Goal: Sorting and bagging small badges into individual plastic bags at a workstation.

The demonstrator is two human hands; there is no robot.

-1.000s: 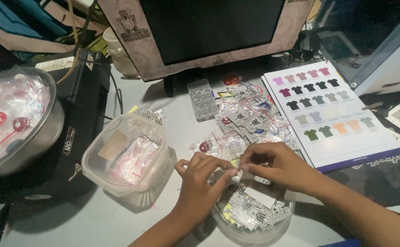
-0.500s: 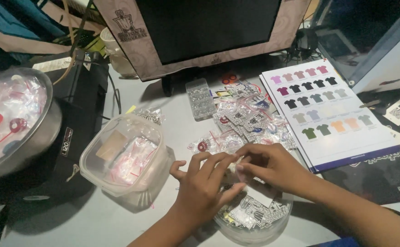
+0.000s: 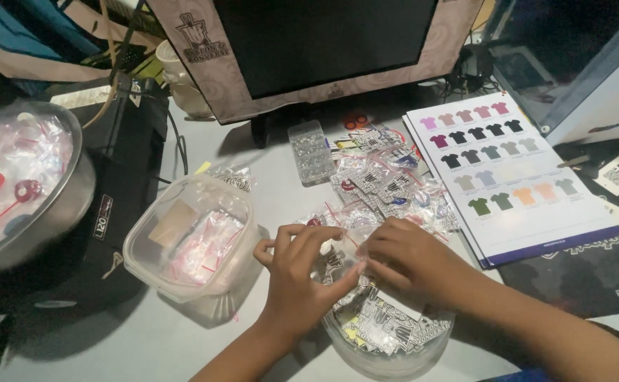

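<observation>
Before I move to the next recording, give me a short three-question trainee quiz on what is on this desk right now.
1. True or false: both hands meet over the round clear bowl of printed stickers.
2. Multiple choice: the sheet of coloured shirt pictures lies A) to the left of the hands, B) to the right of the hands, C) under the metal bowl.
3. Short answer: what fills the square clear tub beside the left hand?

Key:
1. True; the left hand and right hand pinch a small clear bag together above it.
2. B.
3. Small clear bags with red strips, plus a brown card.
</observation>
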